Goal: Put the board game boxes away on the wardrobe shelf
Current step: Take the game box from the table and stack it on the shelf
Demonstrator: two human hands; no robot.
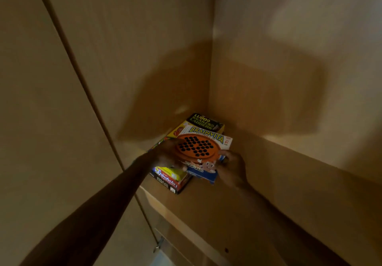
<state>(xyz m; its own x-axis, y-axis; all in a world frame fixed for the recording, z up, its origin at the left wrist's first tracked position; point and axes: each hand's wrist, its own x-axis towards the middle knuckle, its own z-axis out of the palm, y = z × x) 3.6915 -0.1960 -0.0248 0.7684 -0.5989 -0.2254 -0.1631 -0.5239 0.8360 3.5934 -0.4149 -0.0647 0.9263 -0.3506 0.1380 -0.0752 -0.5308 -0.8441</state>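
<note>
A Brainvita box point(203, 149) with an orange peg board picture lies on top of a stack in the back left corner of the wardrobe shelf point(237, 199). Under it is a yellow and black Ludo Snakes and Ladders box point(205, 122), and a red and blue Tambola box point(169, 178) sticks out at the front. My left hand point(167, 155) grips the Brainvita box at its left edge. My right hand point(233, 167) holds its right front corner. The light is dim, so the fingers are hard to make out.
The wardrobe's left side wall point(128, 59) and back wall point(289, 69) enclose the shelf. An open door point(31, 121) stands at the left. The shelf's front edge point(165, 210) runs below the stack, with a metal fitting point(158, 245) underneath.
</note>
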